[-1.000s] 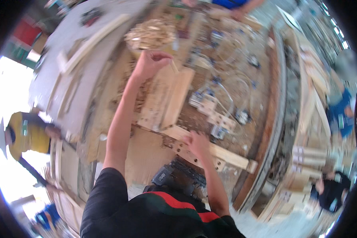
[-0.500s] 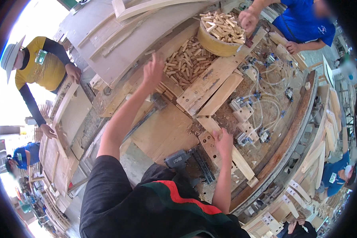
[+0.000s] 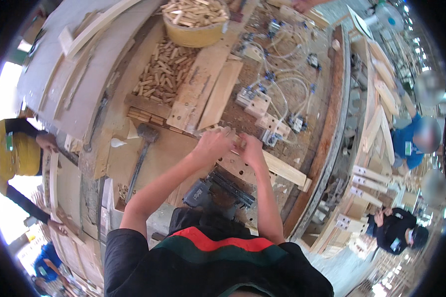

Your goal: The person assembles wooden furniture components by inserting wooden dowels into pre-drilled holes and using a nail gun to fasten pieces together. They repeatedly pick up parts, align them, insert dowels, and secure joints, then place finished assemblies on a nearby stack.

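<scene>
My left hand point(image 3: 214, 145) and my right hand point(image 3: 251, 150) meet over the bench, fingers closed and close together. Beneath them, a long pale wooden strip point(image 3: 285, 169) runs off to the lower right. My right hand grips the strip near its far end. Whatever my left fingers pinch there is hidden. Under my wrists lies a wooden block with drilled holes point(image 3: 233, 166). A black nail gun point(image 3: 203, 192) rests closer to me. Left of my left hand lies a hammer point(image 3: 146, 133), its handle pointing toward me.
Loose wooden dowels point(image 3: 164, 72) fill a bay beyond my hands, beside a yellow tub point(image 3: 195, 38) heaped with more. Flat boards point(image 3: 205, 74) lie alongside. Clear air tubes and small clamps point(image 3: 255, 101) spread to the right. Co-workers stand around, one in a yellow shirt point(image 3: 20, 153) at left.
My left hand has come down from beside the dowel pile to meet my right hand, which has shifted to the strip's far end. The whole view has swung right.
</scene>
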The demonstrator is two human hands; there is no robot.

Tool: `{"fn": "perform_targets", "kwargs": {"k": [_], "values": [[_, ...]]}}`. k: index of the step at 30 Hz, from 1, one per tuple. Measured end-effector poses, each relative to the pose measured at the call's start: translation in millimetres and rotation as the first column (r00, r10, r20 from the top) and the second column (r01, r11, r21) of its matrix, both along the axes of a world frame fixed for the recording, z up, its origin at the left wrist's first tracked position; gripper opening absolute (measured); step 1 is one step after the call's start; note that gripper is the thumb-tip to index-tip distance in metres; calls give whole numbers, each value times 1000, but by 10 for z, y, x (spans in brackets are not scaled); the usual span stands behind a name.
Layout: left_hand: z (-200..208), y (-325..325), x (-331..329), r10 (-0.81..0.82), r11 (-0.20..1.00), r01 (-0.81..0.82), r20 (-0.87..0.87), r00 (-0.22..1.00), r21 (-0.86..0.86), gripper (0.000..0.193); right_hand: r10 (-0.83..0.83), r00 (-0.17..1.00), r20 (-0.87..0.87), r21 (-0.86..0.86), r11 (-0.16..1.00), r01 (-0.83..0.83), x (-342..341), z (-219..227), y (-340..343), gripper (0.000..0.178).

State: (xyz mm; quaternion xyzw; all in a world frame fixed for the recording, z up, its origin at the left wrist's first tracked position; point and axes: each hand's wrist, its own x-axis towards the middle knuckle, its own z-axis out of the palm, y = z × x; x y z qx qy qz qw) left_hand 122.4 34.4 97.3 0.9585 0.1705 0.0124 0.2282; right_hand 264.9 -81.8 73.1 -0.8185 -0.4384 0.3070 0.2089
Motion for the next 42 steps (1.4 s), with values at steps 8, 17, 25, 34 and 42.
{"fn": "perform_targets", "kwargs": {"k": [8, 17, 25, 34, 42], "values": [[-126, 127, 18, -72, 997, 68, -97, 993, -44, 44, -78, 993, 87, 51, 996, 73, -147, -230, -23, 50], [-39, 67, -10, -21, 997, 22, -13, 1000, 71, 40, -196, 978, 67, 240, 955, 175, 77, 1, -492, 33], [88, 846, 727, 295, 955, -294, -17, 955, 40, 32, -96, 954, 285, 274, 961, 15, -35, -41, -390, 25], [-178, 1533, 1448, 448, 894, -406, -347, 824, 191, 45, -151, 987, 47, 359, 925, 124, -58, -198, -261, 19], [158, 981, 1162, 544, 837, -547, 95, 834, 0, 31, -190, 975, 112, 420, 899, 127, -117, -248, -304, 18]]}}
